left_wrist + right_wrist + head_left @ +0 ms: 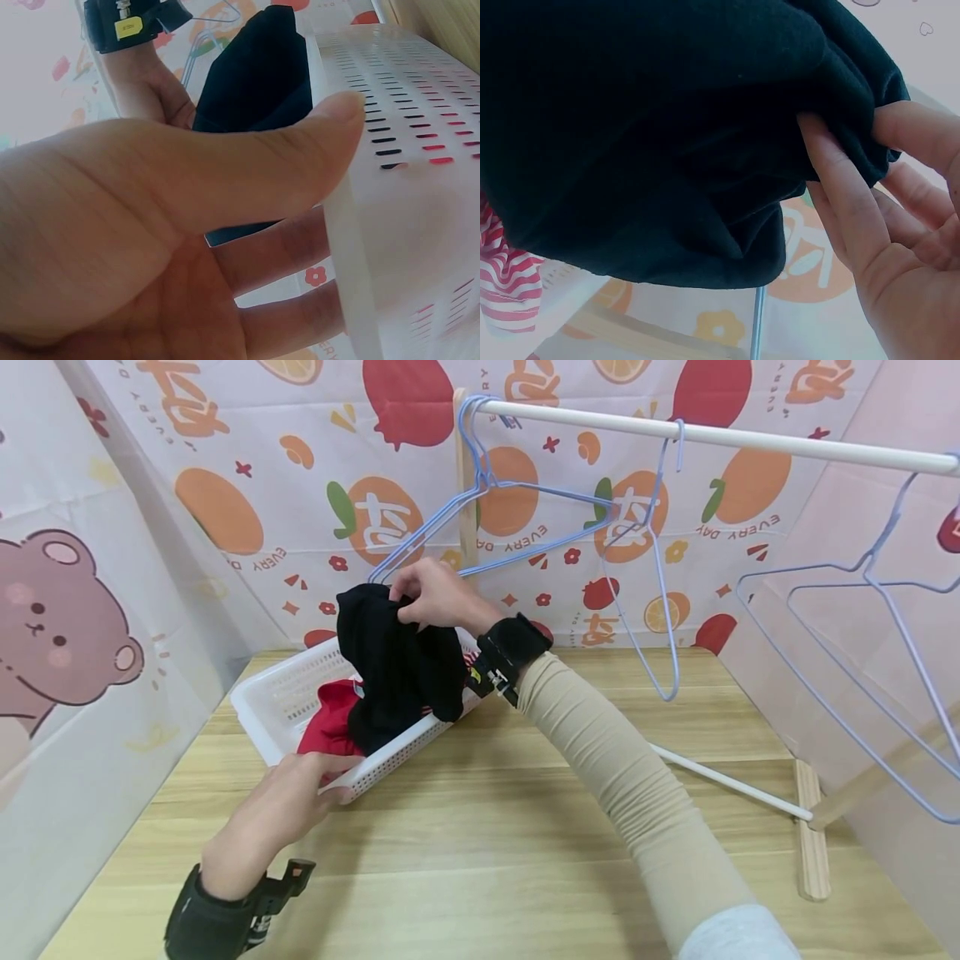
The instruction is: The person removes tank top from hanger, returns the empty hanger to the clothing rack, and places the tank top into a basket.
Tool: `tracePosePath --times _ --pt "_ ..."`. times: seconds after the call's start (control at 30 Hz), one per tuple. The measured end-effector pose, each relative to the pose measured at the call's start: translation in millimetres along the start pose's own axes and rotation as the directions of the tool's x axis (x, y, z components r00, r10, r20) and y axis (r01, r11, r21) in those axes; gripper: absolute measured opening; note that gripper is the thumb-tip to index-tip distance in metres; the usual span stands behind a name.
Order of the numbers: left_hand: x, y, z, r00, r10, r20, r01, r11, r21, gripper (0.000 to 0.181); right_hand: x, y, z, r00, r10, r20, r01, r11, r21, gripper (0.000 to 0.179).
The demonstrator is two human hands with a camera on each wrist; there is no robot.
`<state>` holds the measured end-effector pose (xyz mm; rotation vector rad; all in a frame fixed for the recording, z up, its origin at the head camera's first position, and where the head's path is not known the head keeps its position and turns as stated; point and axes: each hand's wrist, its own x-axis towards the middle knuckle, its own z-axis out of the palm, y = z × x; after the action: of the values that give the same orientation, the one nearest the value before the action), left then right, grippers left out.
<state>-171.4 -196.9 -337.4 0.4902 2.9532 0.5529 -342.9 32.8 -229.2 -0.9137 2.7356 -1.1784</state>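
My right hand (444, 596) pinches a black piece of clothing (390, 656) near its top and holds it bunched up over a white plastic basket (273, 697). The cloth's lower part hangs into the basket and over its near rim. In the right wrist view, the thumb and fingertips are tucked into the folds of the dark fabric. My left hand (296, 793) grips the basket's near left corner, thumb outside and fingers inside the rim. Beside the black cloth lies a red garment (330, 722). A red-and-white striped garment (510, 277) shows behind it.
Blue wire hangers (660, 610) hang from a white rod (720, 442) on a rack with wooden feet (812, 843). A lower white bar (731, 782) runs close over the wooden table (480, 877). Printed curtains (247, 443) stand behind and at the sides.
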Motion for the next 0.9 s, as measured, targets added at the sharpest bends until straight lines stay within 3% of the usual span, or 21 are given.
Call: tracePosePath --times 0.6,0.9 --pt "-0.6 0.2 -0.6 1.000 -0.006 0.009 0.006 1.000 -0.004 0.046 10.5 -15 22 0.998 -0.067 0.015 0.068 0.992 -0.109 0.010" --pt "-1.7 -0.9 -0.2 1.000 0.024 -0.005 -0.024 1.000 -0.003 0.042 17.9 -29 44 0.988 -0.151 0.030 0.154 0.969 -0.194 0.014"
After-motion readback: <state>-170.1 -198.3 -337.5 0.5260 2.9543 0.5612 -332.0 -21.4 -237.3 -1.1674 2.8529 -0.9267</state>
